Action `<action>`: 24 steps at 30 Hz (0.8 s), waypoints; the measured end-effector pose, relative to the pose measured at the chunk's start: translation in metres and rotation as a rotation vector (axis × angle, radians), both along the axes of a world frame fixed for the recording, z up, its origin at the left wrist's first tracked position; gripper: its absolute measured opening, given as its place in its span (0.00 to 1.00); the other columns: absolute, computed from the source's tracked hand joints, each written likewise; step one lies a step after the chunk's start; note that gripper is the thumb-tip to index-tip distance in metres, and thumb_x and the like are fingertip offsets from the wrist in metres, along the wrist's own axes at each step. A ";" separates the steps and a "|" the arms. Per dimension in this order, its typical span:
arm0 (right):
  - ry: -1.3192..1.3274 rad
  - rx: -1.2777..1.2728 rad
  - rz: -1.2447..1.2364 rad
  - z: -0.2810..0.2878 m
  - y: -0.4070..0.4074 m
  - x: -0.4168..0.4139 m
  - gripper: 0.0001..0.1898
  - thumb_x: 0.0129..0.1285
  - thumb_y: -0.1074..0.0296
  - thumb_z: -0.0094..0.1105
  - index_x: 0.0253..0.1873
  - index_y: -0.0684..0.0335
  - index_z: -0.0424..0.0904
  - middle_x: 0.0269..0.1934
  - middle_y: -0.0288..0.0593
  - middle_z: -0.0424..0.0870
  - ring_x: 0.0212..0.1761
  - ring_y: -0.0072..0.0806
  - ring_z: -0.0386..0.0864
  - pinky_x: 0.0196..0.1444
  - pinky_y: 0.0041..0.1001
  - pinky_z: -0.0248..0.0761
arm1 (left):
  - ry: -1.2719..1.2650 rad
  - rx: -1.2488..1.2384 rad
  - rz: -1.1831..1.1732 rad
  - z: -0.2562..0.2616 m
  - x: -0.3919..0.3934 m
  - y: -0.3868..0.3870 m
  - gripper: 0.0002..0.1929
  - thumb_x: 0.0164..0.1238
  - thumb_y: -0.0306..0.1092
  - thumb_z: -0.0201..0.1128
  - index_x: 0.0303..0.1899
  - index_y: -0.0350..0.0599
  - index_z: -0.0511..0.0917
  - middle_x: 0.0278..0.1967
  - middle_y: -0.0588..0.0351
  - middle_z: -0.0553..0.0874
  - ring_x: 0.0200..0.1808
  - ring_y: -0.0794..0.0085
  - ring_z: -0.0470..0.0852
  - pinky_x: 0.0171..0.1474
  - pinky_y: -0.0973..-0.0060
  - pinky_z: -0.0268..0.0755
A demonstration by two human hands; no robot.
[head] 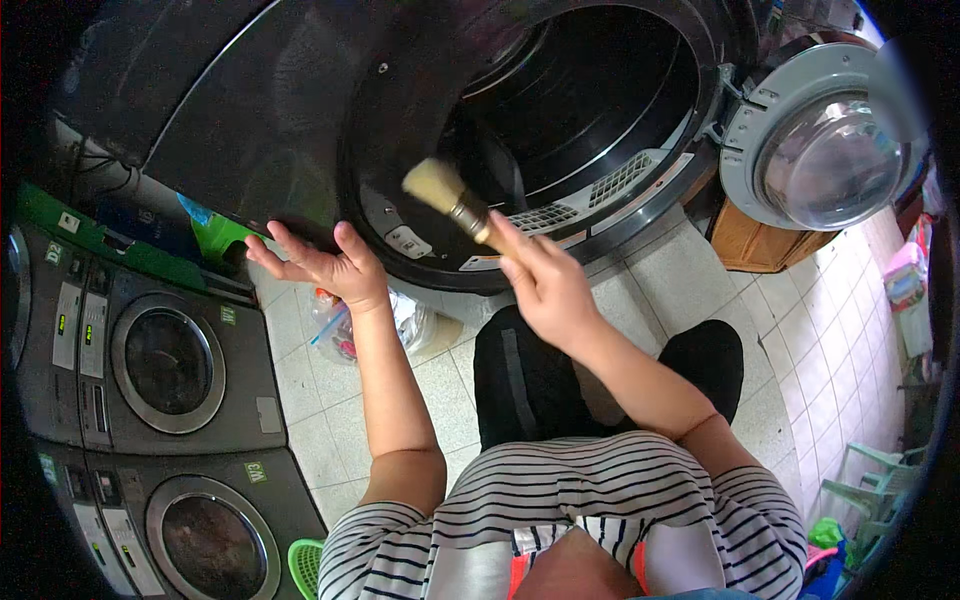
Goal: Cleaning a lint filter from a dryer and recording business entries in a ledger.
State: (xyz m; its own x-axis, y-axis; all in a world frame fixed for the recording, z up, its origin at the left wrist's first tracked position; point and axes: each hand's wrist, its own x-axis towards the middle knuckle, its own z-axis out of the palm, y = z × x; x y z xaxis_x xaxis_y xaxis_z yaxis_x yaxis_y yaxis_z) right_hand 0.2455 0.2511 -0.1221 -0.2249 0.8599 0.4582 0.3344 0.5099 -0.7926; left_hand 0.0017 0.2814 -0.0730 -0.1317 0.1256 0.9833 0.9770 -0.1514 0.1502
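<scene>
A round paintbrush (471,216) with pale bristles and a wooden handle is gripped in my right hand (551,289). Its blurred bristles point up and left, before the open mouth of a front-loading dryer (352,150). Palm up with fingers apart, my left hand (330,266) holds nothing and hovers by the dryer's lower left front. Inside the opening I see a dark drum (577,97) and a white lint grille (622,180) along the lower rim. The round glass door (825,150) is swung out to the right on its hinge.
Stacked grey washing machines (255,375) line the left side. A bag of rubbish (420,322) stands on the tiled floor (322,435) below the dryer. Under the door is a brown box (765,240). A green basket (306,566) sits lower left, pale green plastic chairs (870,480) lower right.
</scene>
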 end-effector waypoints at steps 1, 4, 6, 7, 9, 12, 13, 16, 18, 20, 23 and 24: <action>0.010 0.038 -0.022 -0.002 0.006 0.002 0.27 0.71 0.63 0.54 0.74 0.42 0.64 0.38 0.53 0.79 0.35 0.53 0.81 0.37 0.45 0.76 | -0.008 -0.003 -0.004 0.002 0.001 0.001 0.38 0.74 0.60 0.52 0.77 0.51 0.52 0.76 0.44 0.45 0.78 0.42 0.38 0.75 0.41 0.38; -0.201 -0.138 -0.024 -0.053 -0.002 0.013 0.27 0.70 0.67 0.56 0.73 0.44 0.67 0.39 0.55 0.81 0.38 0.48 0.82 0.39 0.40 0.75 | -0.008 0.004 -0.036 -0.003 0.002 0.009 0.38 0.74 0.60 0.51 0.77 0.52 0.52 0.76 0.44 0.46 0.78 0.41 0.39 0.75 0.41 0.38; -0.266 -0.247 0.026 -0.058 0.002 0.018 0.27 0.70 0.66 0.56 0.73 0.42 0.66 0.38 0.56 0.81 0.38 0.49 0.82 0.39 0.40 0.76 | 0.023 -0.004 -0.019 -0.003 0.003 0.009 0.38 0.74 0.59 0.52 0.77 0.51 0.52 0.75 0.43 0.46 0.78 0.42 0.43 0.75 0.43 0.42; -0.267 -0.244 0.028 -0.030 0.002 0.019 0.27 0.70 0.66 0.56 0.73 0.42 0.66 0.38 0.56 0.81 0.38 0.49 0.82 0.39 0.40 0.76 | 0.023 -0.002 -0.016 0.000 0.003 0.006 0.38 0.74 0.59 0.52 0.77 0.51 0.52 0.75 0.43 0.46 0.78 0.42 0.43 0.75 0.43 0.42; -0.137 0.038 -0.001 0.037 0.003 0.017 0.26 0.70 0.65 0.54 0.73 0.45 0.67 0.37 0.56 0.81 0.34 0.51 0.81 0.38 0.44 0.76 | 0.005 0.010 -0.046 0.001 0.000 0.001 0.38 0.74 0.57 0.54 0.76 0.50 0.52 0.75 0.41 0.47 0.77 0.44 0.47 0.75 0.48 0.47; 0.136 0.168 -0.093 0.078 0.030 0.031 0.26 0.71 0.65 0.54 0.73 0.50 0.66 0.35 0.56 0.80 0.34 0.48 0.81 0.36 0.41 0.73 | 0.021 0.027 -0.048 0.006 -0.002 -0.003 0.38 0.74 0.56 0.55 0.76 0.49 0.53 0.74 0.40 0.47 0.76 0.46 0.50 0.74 0.51 0.51; 0.150 0.147 -0.144 0.080 0.034 0.037 0.25 0.71 0.66 0.53 0.72 0.52 0.67 0.35 0.56 0.80 0.34 0.48 0.81 0.37 0.43 0.74 | 0.022 0.024 -0.053 0.005 0.000 0.000 0.38 0.74 0.56 0.55 0.76 0.48 0.53 0.74 0.40 0.48 0.76 0.46 0.50 0.74 0.51 0.51; -0.263 -0.124 0.089 0.040 0.015 0.027 0.24 0.72 0.66 0.50 0.71 0.50 0.68 0.35 0.57 0.82 0.35 0.49 0.83 0.38 0.44 0.76 | 0.010 0.043 -0.077 0.003 0.000 0.003 0.38 0.74 0.57 0.55 0.76 0.48 0.53 0.74 0.39 0.48 0.76 0.45 0.51 0.74 0.52 0.52; -0.536 -0.372 0.369 0.020 -0.006 0.021 0.23 0.72 0.64 0.48 0.71 0.48 0.69 0.34 0.57 0.83 0.34 0.48 0.84 0.38 0.44 0.77 | 0.016 0.021 -0.069 0.000 0.009 0.007 0.37 0.75 0.56 0.54 0.76 0.47 0.54 0.73 0.38 0.48 0.76 0.45 0.51 0.73 0.52 0.53; -0.623 -0.432 0.509 0.015 0.000 0.020 0.23 0.73 0.63 0.48 0.71 0.47 0.69 0.34 0.57 0.84 0.34 0.47 0.85 0.38 0.44 0.77 | 0.020 0.051 -0.084 0.000 0.005 0.006 0.37 0.75 0.55 0.55 0.75 0.45 0.54 0.74 0.39 0.49 0.75 0.47 0.53 0.73 0.53 0.53; -0.027 -0.091 0.150 0.036 0.023 0.026 0.19 0.71 0.66 0.51 0.65 0.50 0.77 0.41 0.56 0.86 0.37 0.42 0.86 0.43 0.38 0.79 | -0.021 0.091 -0.168 0.002 0.006 0.007 0.37 0.75 0.54 0.55 0.75 0.43 0.55 0.74 0.40 0.50 0.74 0.47 0.55 0.74 0.53 0.53; 0.189 -0.109 0.093 0.056 0.035 0.035 0.17 0.70 0.67 0.54 0.62 0.57 0.78 0.41 0.56 0.87 0.35 0.40 0.86 0.42 0.36 0.78 | -0.016 0.084 -0.128 0.000 -0.001 0.002 0.37 0.75 0.55 0.55 0.75 0.43 0.55 0.74 0.39 0.50 0.74 0.47 0.55 0.74 0.52 0.54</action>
State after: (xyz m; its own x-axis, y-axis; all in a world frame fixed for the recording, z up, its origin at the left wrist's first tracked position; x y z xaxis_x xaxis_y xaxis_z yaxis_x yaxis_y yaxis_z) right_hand 0.2806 0.2864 -0.0661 -0.2249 0.8862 0.4050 0.1301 0.4393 -0.8889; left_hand 0.0011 0.2834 -0.0730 -0.1354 0.0597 0.9890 0.9465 -0.2874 0.1469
